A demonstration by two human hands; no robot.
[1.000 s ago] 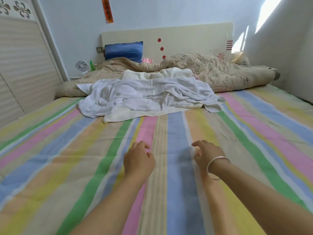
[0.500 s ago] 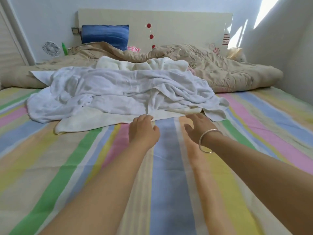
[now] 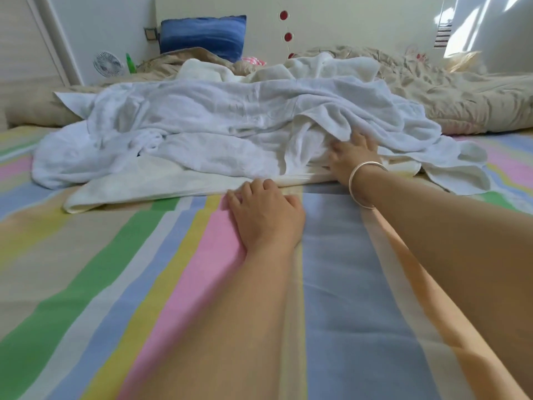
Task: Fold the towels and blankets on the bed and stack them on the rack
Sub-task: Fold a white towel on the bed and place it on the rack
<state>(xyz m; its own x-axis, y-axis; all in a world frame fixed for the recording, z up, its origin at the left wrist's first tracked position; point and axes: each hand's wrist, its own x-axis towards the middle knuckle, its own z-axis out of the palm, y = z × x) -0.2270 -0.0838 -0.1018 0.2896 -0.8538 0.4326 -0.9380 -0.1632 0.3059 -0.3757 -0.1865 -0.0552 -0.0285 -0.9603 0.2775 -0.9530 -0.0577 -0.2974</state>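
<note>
A crumpled heap of white towels [image 3: 219, 122] lies across the middle of the striped bed sheet [image 3: 115, 269]. A cream towel [image 3: 138, 186] lies flat under the heap, its near edge facing me. My left hand [image 3: 266, 215] rests palm down on the sheet, fingertips touching the cream towel's edge. My right hand [image 3: 353, 157], with a silver bangle on the wrist, reaches into the heap; its fingertips are buried under a white fold, so its hold is hidden.
A beige quilt [image 3: 461, 102] lies bunched along the head of the bed. A blue pillow [image 3: 202, 34] leans on the headboard [image 3: 346, 21]. A small fan [image 3: 108, 64] and a green bottle [image 3: 130, 63] stand at the far left. The rack is not in view.
I have leaned forward, so the heap is much closer. My right hand moved from the bare sheet into the towels. My left hand slid up to the cream towel's edge.
</note>
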